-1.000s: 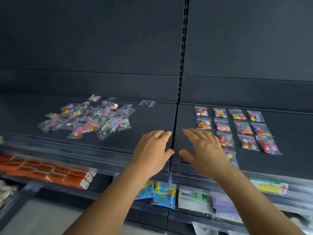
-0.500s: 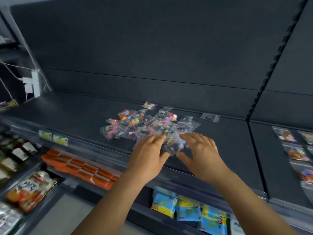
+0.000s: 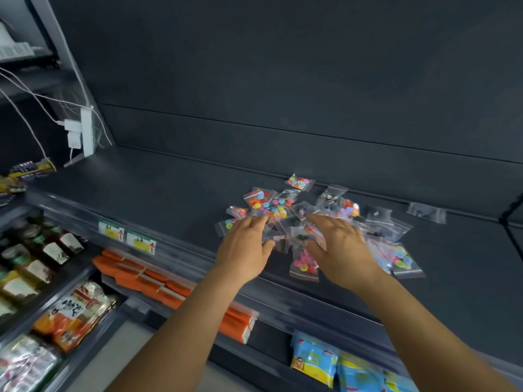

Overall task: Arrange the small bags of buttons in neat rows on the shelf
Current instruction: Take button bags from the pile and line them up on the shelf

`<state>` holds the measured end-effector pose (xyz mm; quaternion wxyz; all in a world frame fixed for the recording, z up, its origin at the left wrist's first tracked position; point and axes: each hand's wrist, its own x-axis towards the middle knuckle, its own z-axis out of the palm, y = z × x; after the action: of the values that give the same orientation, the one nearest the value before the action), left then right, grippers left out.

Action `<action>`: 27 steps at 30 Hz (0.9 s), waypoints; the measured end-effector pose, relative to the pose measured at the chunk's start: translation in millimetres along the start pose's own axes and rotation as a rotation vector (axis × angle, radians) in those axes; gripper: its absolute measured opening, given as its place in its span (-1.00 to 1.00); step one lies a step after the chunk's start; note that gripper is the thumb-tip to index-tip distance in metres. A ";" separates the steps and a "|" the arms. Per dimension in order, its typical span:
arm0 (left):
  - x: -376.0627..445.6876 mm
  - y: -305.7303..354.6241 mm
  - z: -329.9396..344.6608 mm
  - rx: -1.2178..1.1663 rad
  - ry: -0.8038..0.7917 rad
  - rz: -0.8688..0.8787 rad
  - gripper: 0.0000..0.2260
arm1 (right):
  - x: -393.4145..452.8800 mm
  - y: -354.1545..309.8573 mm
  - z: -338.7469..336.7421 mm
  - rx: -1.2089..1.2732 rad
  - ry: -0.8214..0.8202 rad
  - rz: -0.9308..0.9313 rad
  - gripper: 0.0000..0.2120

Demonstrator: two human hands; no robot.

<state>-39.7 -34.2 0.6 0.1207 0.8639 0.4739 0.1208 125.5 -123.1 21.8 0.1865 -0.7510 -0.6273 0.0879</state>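
So both hands are over a messy pile [image 3: 311, 222] of little clear bags full of coloured buttons, sitting on a dark shelf [image 3: 158, 190]. Nothing is lined up here, the bags overlap every which way, some tilted, some flat.

The left hand [image 3: 243, 247] is palm down on the pile's left edge, fingers stretched out and loose, fingertips touching the bags. It isn't gripping anything that I can see. The right hand [image 3: 342, 250] is the same deal on the right side, fingers spread flat over the bags, thumb pointing in toward the other hand. A pink bag [image 3: 304, 263] pokes out at the front between the two thumbs.

One bag [image 3: 299, 183] lies a bit apart at the back, and another mostly empty-looking one [image 3: 426, 212] sits off to the right, clear of the heap.

On the shelf edge there are price tags [image 3: 126, 234]. Below that, orange packs [image 3: 152, 278], and blue and yellow packets [image 3: 334, 363] lower right. Bottles [image 3: 34, 267] and snack bags are down left, and a white power strip [image 3: 85, 131] with cables hangs on the upright.
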 end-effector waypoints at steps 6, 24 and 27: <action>35.3 -33.7 1.9 -0.001 0.015 -0.121 -0.52 | 50.5 -10.0 21.0 0.001 -0.068 -0.055 -0.49; 127.7 -52.6 21.7 0.065 0.056 -0.313 -0.56 | 190.2 -10.4 65.9 -0.177 -0.200 -0.040 -0.50; 130.7 -53.6 22.4 -0.075 0.119 -0.336 -0.68 | 200.5 -11.0 70.2 -0.128 -0.172 -0.038 -0.52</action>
<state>-6.7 102.5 -25.5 0.1432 0.7588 0.6129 0.1676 129.4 85.9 -17.7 0.0852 -0.7389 -0.6595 0.1084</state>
